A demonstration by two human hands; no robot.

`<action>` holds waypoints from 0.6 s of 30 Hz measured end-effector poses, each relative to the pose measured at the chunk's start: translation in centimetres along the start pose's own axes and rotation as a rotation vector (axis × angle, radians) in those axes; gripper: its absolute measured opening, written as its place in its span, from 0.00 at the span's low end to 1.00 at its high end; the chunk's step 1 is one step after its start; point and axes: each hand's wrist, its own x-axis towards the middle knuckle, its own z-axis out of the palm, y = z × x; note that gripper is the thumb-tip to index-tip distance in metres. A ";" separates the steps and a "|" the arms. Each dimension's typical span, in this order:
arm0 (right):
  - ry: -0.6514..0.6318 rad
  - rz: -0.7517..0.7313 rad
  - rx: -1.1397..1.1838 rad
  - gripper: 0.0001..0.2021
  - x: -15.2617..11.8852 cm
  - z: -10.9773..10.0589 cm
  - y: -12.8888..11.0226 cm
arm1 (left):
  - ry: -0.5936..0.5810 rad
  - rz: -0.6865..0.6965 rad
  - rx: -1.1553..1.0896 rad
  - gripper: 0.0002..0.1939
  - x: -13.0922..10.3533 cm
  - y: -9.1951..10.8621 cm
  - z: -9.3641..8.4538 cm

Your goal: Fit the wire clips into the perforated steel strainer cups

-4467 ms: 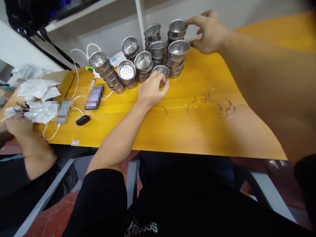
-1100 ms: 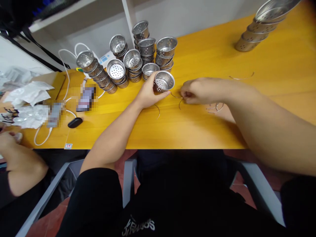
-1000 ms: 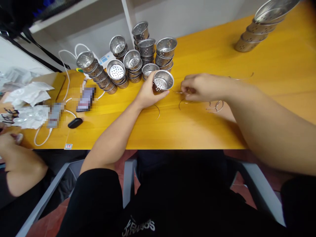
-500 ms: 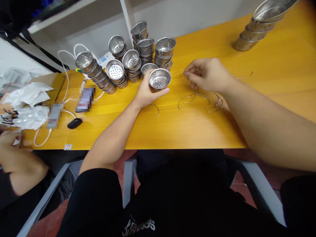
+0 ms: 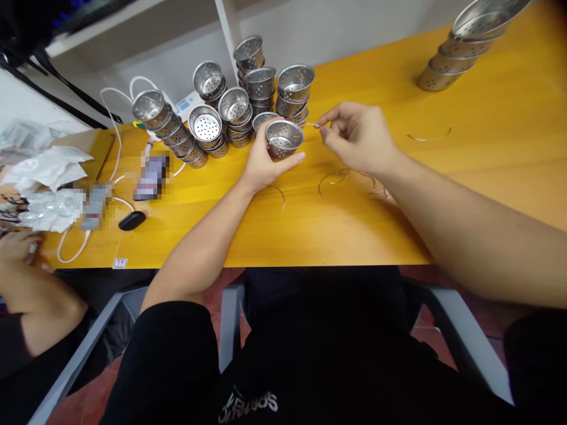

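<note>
My left hand (image 5: 262,162) is closed around a perforated metal cup (image 5: 284,140), its open mouth facing up and toward me. In a pinch between thumb and forefinger, my right hand (image 5: 354,137) holds a thin curved wire (image 5: 311,124). The wire's far end points at the cup's rim; whether it touches cannot be made out. More curved wires (image 5: 334,177) lie on the table under my right hand and forearm, partly covered. One single wire (image 5: 282,199) rests just below my left hand, and another (image 5: 429,138) lies beyond my right forearm.
Stacks of perforated cups (image 5: 206,127) stand behind my left hand. A leaning stack (image 5: 438,77) is at the back right. To the left are a phone (image 5: 151,177), white cables, a black oval case (image 5: 132,221) and plastic bags (image 5: 51,209). Another person's arm (image 5: 39,289) shows at far left.
My right hand has moved left, bringing its wire up to the cup. The left hand keeps hold of the cup almost in place. More of the wire beyond my right forearm shows.
</note>
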 end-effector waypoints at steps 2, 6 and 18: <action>0.056 -0.082 0.083 0.19 0.3 1.1 0.6 | 0.005 0.087 -0.138 0.49 0.5 -2.3 1.4; 0.128 -0.196 0.139 0.20 1.0 2.9 2.2 | -0.037 0.205 -0.245 0.57 1.1 -5.5 3.4; 0.167 -0.191 0.087 0.09 1.1 3.5 2.5 | -0.066 0.317 -0.237 0.63 0.9 -5.5 3.7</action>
